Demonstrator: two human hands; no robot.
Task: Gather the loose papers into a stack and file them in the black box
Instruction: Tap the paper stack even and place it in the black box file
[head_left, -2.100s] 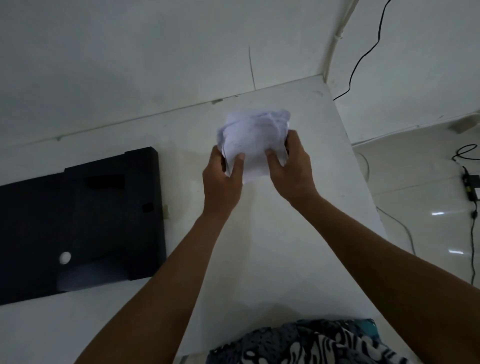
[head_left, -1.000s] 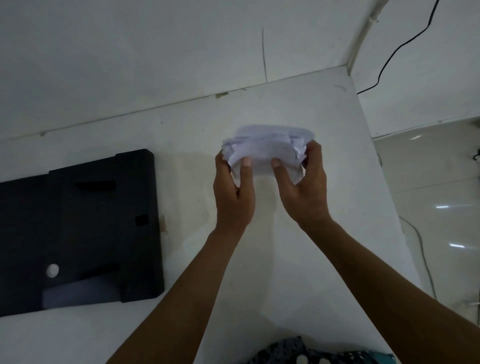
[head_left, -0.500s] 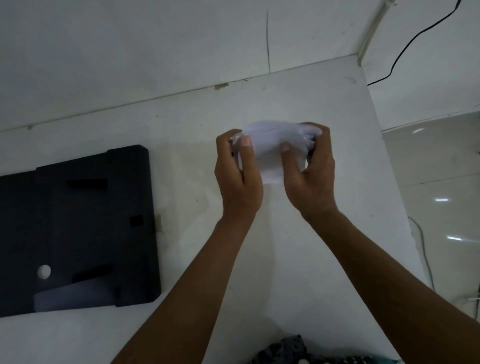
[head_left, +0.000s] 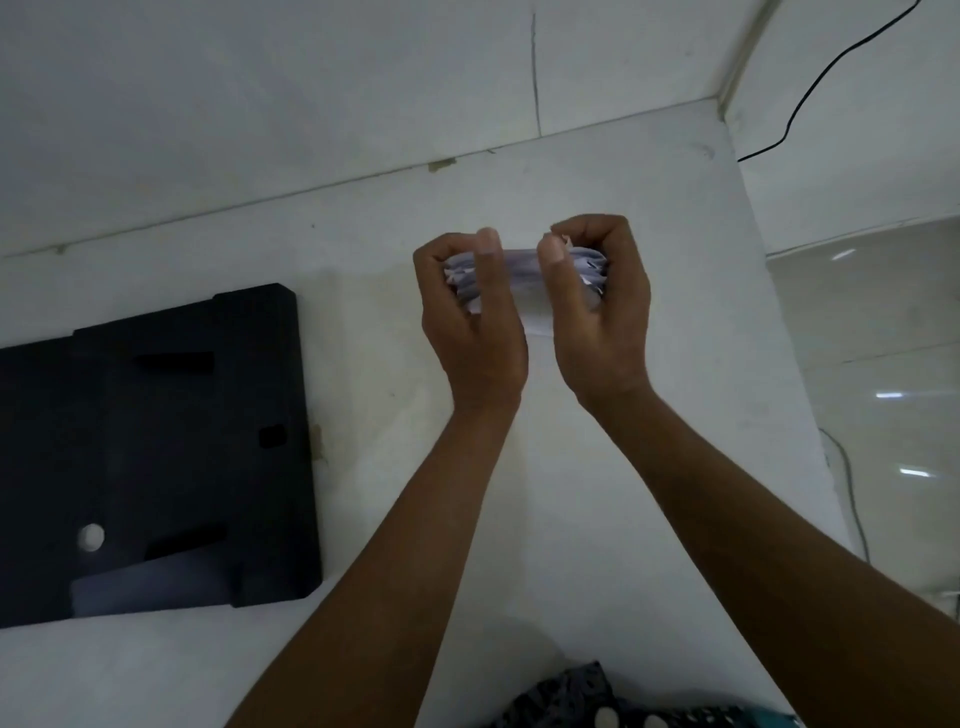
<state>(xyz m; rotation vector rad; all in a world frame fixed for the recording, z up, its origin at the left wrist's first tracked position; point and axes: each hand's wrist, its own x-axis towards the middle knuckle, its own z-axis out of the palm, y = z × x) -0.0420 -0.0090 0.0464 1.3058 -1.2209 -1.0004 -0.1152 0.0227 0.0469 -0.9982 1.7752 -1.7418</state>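
Observation:
A small wad of white papers (head_left: 522, 273) is squeezed between both hands above the middle of the white table (head_left: 395, 332). My left hand (head_left: 470, 317) grips its left end, my right hand (head_left: 597, 312) its right end, thumbs pressing on the near side. Most of the paper is hidden by my fingers. The black box (head_left: 156, 452) lies flat on the table to the left, well apart from my hands, with a white sheet (head_left: 150, 584) showing in its near opening.
A white wall runs along the table's far edge. The table's right edge (head_left: 789, 374) drops to a glossy floor with a black cable (head_left: 821, 73) on the wall and a thin cord lower right. Patterned clothing (head_left: 623, 701) sits at the bottom.
My hands have closed tighter on the papers and pressed them into a smaller, more compact bundle. The view has shifted slightly; the box stays where it was.

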